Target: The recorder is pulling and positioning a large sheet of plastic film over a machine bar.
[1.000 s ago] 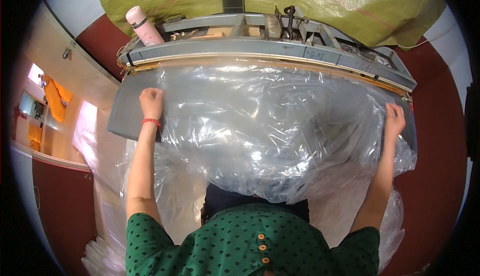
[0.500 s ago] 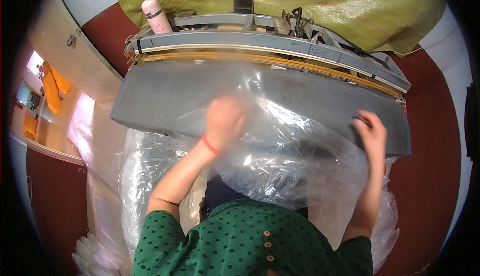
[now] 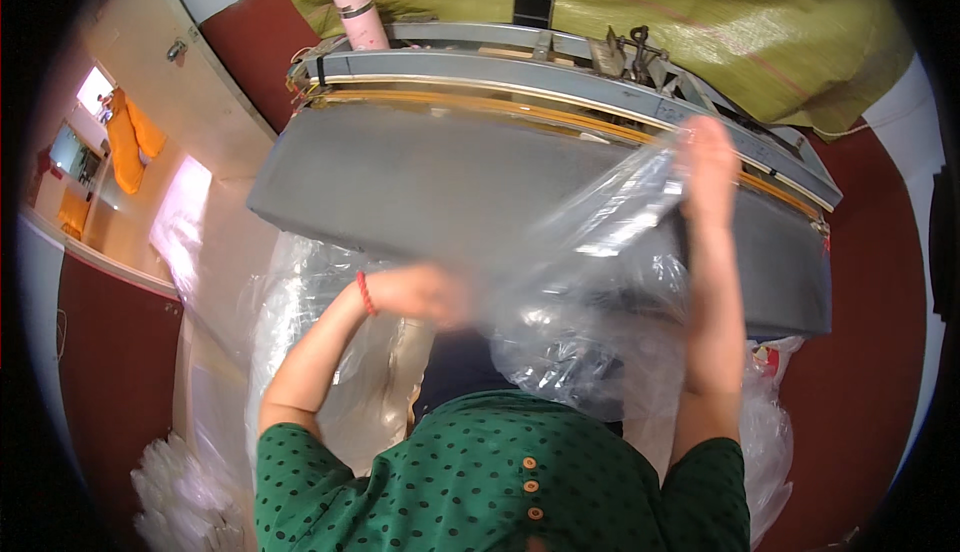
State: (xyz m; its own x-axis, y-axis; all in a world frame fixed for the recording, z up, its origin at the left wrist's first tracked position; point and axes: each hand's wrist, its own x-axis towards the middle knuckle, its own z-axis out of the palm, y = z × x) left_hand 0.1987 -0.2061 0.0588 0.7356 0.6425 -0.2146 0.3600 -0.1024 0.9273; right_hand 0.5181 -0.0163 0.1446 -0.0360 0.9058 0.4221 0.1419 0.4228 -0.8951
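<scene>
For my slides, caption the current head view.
Right hand holds clear plastic film over a grey worktop; blurred left hand near its front edge.

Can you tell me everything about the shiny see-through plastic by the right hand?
The clear plastic looks thin, colourless and shiny, with creases and bright white glints. It slants down and left across the grey block from the right hand, which holds its upper end. Whether it joins the crumpled plastic below is unclear. The left hand is near its lower left side, but too blurred to tell if it touches.
</scene>
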